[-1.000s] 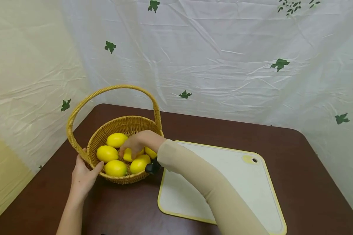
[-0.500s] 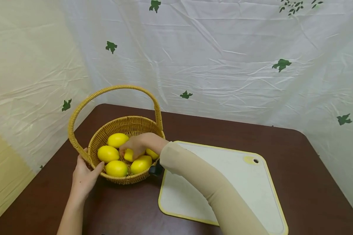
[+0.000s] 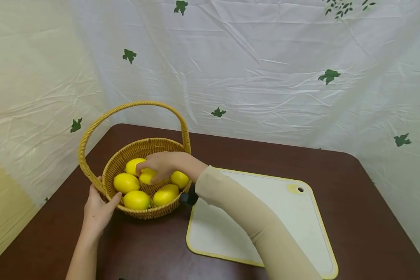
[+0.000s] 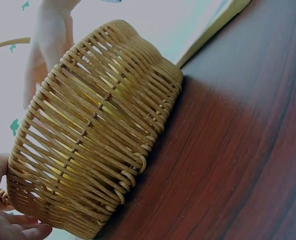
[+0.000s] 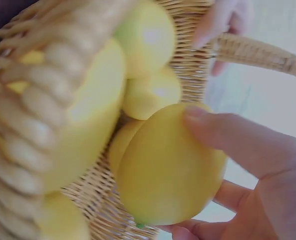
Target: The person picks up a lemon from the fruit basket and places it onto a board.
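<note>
A round wicker basket [image 3: 147, 146] with a tall arched handle holds several yellow lemons [image 3: 136, 200]. My left hand [image 3: 97, 210] grips the basket's left rim at the foot of the handle, thumb on the near side; the left wrist view catches its fingers at the basket's wall [image 4: 98, 125]. Inside the basket, my right hand [image 3: 168, 165] holds one lemon [image 5: 167, 170] between thumb and fingers. That lemon appears raised a little above the others, its green tip pointing down in the right wrist view. The right fingers are partly hidden behind it.
A white cutting board [image 3: 220, 233] with a yellow edge lies right of the basket, under my right sleeve [image 3: 245, 210]. Both stand on a dark brown table [image 3: 143, 249]. A white cloth [image 3: 266, 89] with green leaf prints hangs behind the table.
My right hand has risen slightly inside the basket with the lemon in its fingers, uncovering more of the lemon at the right. The left hand keeps its grip on the rim.
</note>
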